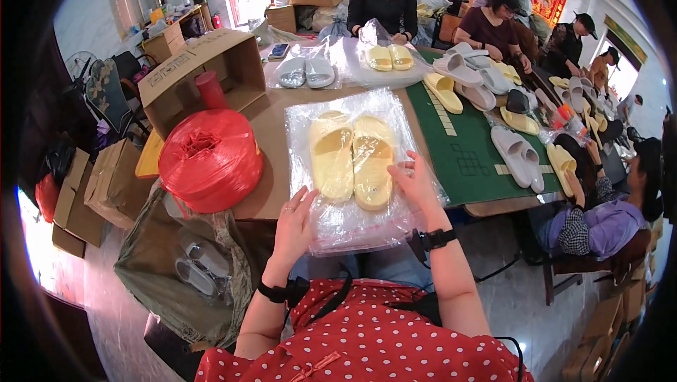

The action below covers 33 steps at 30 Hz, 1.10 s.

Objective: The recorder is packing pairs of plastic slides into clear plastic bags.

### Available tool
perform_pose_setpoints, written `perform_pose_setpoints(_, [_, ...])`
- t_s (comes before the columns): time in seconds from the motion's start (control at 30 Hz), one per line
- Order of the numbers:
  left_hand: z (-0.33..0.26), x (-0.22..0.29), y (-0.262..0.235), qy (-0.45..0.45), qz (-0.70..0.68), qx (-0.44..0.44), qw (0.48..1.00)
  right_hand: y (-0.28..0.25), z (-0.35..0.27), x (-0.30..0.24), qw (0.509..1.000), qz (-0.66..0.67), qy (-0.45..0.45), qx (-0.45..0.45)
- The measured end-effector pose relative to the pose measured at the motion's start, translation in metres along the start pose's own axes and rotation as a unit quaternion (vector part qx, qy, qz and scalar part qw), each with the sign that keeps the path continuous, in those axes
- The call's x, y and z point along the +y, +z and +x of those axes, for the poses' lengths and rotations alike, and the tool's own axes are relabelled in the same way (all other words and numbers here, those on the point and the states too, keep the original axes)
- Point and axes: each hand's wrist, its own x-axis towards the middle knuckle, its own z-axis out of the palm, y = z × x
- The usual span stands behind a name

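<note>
A pair of pale yellow slippers (372,181) lies side by side in a clear plastic bag (300,142), on top of a stack of similar bags at the table's near edge. My left hand (296,220) rests at the bag's lower left edge, fingers stretched out. At the other side my right hand (417,181) has its fingers spread, the tips touching the bag beside the right slipper. Neither hand grips anything that I can see. Beyond the bag are bagged grey slippers (306,71) and another bagged yellow pair (389,58).
Left of the bag sits a big roll of red plastic twine (210,163) before an open cardboard box (240,64). Below, a green cloth sack (151,269) holds bagged grey slippers. Loose slippers (518,156) cover the green board (458,160) at right, where several people work.
</note>
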Motion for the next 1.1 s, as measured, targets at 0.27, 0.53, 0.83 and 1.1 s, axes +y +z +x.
perform_pose_setpoints(0.27, [0.0, -0.005, -0.005, -0.046, -0.102, 0.021, 0.993, -0.038, -0.012, -0.014, 0.999, -0.025, 0.039, -0.026])
perform_pose_setpoints(0.53, [-0.026, -0.003, -0.043, 0.054, -0.199, 0.014, 0.978, -0.079, -0.088, -0.042, 0.939, -0.26, -0.223, -0.042])
perform_pose_setpoints(0.83, [-0.028, -0.005, -0.037, 0.138, -0.005, -0.003, 0.99, -0.081, -0.112, -0.04, 0.886, -0.299, -0.34, -0.102])
perform_pose_setpoints(1.1, [-0.021, -0.01, -0.03, 0.133, -0.079, 0.012, 0.988, -0.089, -0.101, -0.031, 0.944, -0.18, -0.273, -0.043])
